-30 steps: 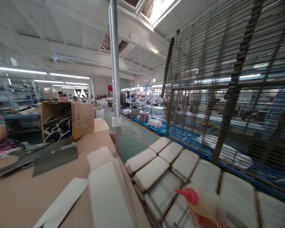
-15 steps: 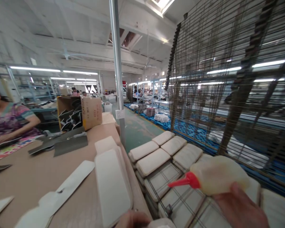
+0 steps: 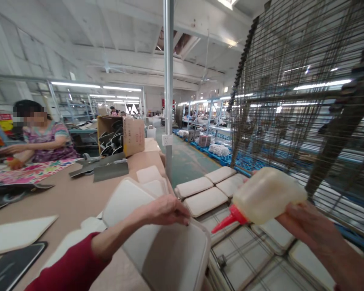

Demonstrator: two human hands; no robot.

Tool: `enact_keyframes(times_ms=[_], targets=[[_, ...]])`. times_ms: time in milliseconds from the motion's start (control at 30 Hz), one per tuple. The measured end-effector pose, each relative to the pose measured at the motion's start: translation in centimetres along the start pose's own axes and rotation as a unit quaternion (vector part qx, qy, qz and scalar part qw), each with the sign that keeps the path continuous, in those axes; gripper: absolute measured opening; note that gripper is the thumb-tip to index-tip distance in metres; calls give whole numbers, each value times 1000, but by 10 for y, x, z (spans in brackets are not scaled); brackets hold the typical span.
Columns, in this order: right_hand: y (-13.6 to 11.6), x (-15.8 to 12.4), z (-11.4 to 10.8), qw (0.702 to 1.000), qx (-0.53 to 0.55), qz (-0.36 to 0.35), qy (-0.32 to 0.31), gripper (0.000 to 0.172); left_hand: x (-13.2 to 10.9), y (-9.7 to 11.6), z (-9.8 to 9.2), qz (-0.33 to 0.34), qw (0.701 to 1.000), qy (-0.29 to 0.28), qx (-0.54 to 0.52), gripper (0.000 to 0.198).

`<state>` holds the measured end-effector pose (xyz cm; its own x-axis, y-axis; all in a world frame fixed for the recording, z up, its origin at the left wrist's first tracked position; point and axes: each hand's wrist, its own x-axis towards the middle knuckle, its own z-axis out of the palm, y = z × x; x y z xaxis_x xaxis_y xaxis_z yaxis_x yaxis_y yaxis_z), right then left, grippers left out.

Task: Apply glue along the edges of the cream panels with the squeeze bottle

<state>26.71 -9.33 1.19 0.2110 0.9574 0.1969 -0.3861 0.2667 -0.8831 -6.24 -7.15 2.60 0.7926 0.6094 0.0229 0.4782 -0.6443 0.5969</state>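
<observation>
My right hand [image 3: 297,214] is wrapped round a pale, translucent squeeze bottle [image 3: 267,196], tilted so its red nozzle [image 3: 230,218] points down and to the left. My left hand [image 3: 170,210], reaching from a dark red sleeve, pinches the edge of a white rounded panel [image 3: 124,202] at the table's right side. Under that hand a second white panel surface [image 3: 182,246] lies partly in shadow; whether the two are one bent piece I cannot tell. Just below the nozzle are cream pads [image 3: 204,202] set out beneath a wire grid [image 3: 239,246].
A brown-covered table [image 3: 79,198] carries white cut pieces [image 3: 21,234], dark panels [image 3: 111,167] and a cardboard box [image 3: 135,135] of dark parts. Across it a person [image 3: 48,137] works at a floral cloth. A metal post [image 3: 168,81] and a tall wire rack [image 3: 276,101] stand ahead.
My left hand has risen from the bottom edge onto the white panels and taken hold of one. The bottle has moved slightly and its nozzle now points lower. The view has turned left.
</observation>
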Motion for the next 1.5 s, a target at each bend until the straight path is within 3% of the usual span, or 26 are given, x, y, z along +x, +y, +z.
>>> enact_keyframes(times_ms=[133, 267, 367, 633, 833, 967, 1233, 1367, 1500], targets=[[-3, 9, 37, 987, -10, 56, -151, 58, -10, -4, -16, 13, 999, -37, -9, 22], [5, 10, 74, 977, -2, 57, -208, 62, -25, -17, -28, -16, 997, -46, -54, 21], [21, 11, 88, 967, 5, 67, -246, 63, -36, -28, -37, -28, 993, -60, -99, 27], [59, 19, 107, 974, 27, 116, -192, 89, -52, -45, -50, -38, 973, -107, -203, 45], [59, 7, 136, 975, 33, 105, -192, 80, -53, -49, -59, -28, 960, -135, -245, 37], [65, 11, 136, 967, 26, 106, -229, 75, -52, -54, -59, -30, 955, -143, -259, 37], [73, 27, 114, 945, 62, 143, -288, 74, -40, -73, -52, -21, 947, -163, -275, 46], [75, 34, 101, 927, 55, 130, -347, 71, -33, -76, -51, -8, 951, -157, -267, 50], [77, 41, 91, 923, 48, 125, -361, 69, -27, -77, -51, -13, 952, -160, -261, 52]])
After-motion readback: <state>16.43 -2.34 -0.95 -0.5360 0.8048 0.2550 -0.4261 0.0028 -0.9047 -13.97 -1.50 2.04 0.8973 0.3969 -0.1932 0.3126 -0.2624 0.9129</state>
